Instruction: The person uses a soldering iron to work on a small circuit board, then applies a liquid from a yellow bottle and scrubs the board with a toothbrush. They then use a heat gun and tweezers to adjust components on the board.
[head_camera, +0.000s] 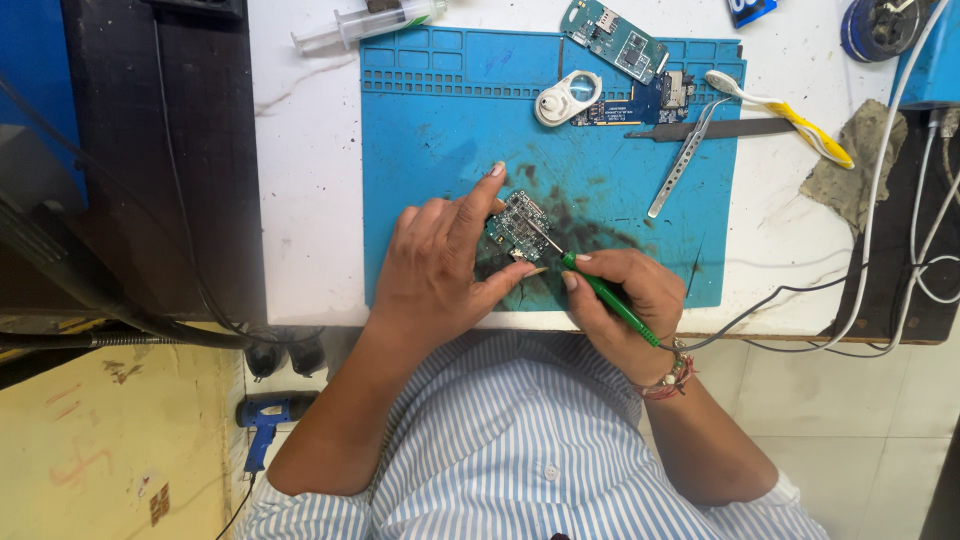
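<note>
Hands: left hand (440, 265) pinches small circuit board (518, 226) on blue mat (440, 130); right hand (625, 300) grips green soldering iron (605, 297), tip on board.

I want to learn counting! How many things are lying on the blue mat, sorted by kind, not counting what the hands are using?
Circuit boards: 2, one teal, one dark blue
Magnifiers: 1, white
Tweezers: 1, silver
Flat metal files: 1
Toothbrushes: 1, white and yellow, its head on the mat
Total: 6
</note>
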